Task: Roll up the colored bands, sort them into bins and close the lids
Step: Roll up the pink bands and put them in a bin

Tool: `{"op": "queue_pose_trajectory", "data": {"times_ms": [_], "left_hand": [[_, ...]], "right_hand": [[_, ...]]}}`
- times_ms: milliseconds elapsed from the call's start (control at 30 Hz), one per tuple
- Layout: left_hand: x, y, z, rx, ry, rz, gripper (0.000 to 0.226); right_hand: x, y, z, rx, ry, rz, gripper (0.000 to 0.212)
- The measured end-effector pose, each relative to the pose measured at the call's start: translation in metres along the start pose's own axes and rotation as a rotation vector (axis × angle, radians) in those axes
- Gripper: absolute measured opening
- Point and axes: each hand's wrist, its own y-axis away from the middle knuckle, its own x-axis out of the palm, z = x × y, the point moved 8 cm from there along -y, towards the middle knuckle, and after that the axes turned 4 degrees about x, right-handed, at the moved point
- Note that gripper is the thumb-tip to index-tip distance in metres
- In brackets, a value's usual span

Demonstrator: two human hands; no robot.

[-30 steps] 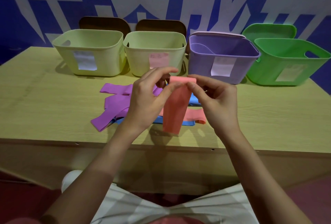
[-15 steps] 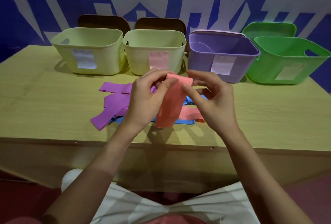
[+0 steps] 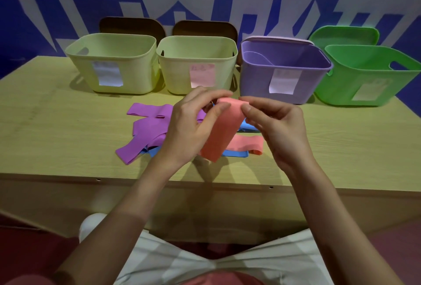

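A salmon-pink band [image 3: 222, 132] hangs above the table, pinched at its top edge by my left hand [image 3: 189, 127] and my right hand [image 3: 280, 127]. Its lower end dangles near the table's front. Under it lie purple bands [image 3: 148, 125], blue bands [image 3: 234, 153] and another pink band [image 3: 247, 144] in a loose pile. Behind stand four open bins in a row: a pale yellow bin [image 3: 114, 65], a second pale yellow bin [image 3: 198, 65] with a pink label, a purple bin [image 3: 284, 70] and a green bin [image 3: 369, 77].
Two brown lids [image 3: 132, 26] lean on the wall behind the yellow bins; a purple lid [image 3: 278, 39] and a green lid [image 3: 344, 35] stand behind their bins. The wooden table [image 3: 57, 125] has its front edge near my lap. A blue and white wall rises behind.
The top edge of the pink band has been turned over slightly between my fingers, and its hanging end has swung a little to the left. The pile and bins are unmoved.
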Motion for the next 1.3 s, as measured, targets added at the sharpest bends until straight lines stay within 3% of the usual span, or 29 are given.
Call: {"op": "queue_pose_trajectory", "data": {"times_ms": [100,400,567,800,1067,1300], "left_hand": [[-0.001,0.0,0.0,0.008,-0.009,-0.008,0.016],[0.002,-0.001,0.014,-0.178,0.107,-0.064,0.016],[0.005,0.0,0.017,-0.222,0.146,-0.051,0.016],[0.008,0.003,0.011,-0.108,0.024,-0.006,0.019],[0.009,0.004,0.014,-0.223,0.201,-0.089,0.017],[0.011,0.01,0.017,-0.167,-0.007,-0.103,0.032]], "right_hand": [[0.001,0.0,-0.001,0.011,-0.008,0.027,0.016],[0.008,0.009,0.02,-0.38,0.365,-0.037,0.024],[0.009,0.009,0.02,-0.373,0.361,-0.05,0.026],[0.006,0.008,0.016,-0.267,0.226,-0.067,0.028],[0.012,0.016,0.025,-0.471,0.455,-0.114,0.023],[0.021,0.018,0.018,-0.539,0.707,-0.145,0.018]]}}
